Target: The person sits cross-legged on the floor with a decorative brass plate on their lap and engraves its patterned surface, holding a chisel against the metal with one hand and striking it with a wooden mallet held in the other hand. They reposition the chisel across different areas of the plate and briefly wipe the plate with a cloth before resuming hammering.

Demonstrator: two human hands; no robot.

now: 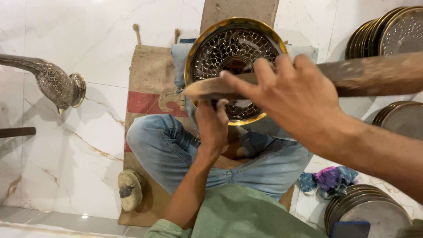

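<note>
The head view looks straight down on a person seated cross-legged on a burlap mat (pixel 150 83) laid over a pale marble floor (pixel 66 167). The landmark is the engraved brass plate (pixel 233 48), round, gold-rimmed, with a scale pattern, propped on edge against the lap and leaning away from the body.

Judged from this pose, the plate could slip or roll sideways, since only one hand seems to steady its lower edge. The long wooden tool (pixel 352 75) crossing the plate's face could also skid on the polished metal and scratch the pattern if it is pressed at a slant.

The left hand (pixel 211 125) sits at the plate's lower rim, fingers curled shut; it appears to pinch the rim or a small tool there, but the fingertips are hidden and I cannot tell which. The right hand (pixel 295 99) lies in front of the plate, fingers wrapped around the wooden tool, whose rounded end reaches left of the plate's centre.

Right of the plate, more metal plates (pixel 387 31) stand stacked on edge; another stack (pixel 365 211) lies below them, beside a crumpled purple cloth (pixel 330 178). Left of the plate hangs an ornate metal spout (pixel 55 83).
</note>
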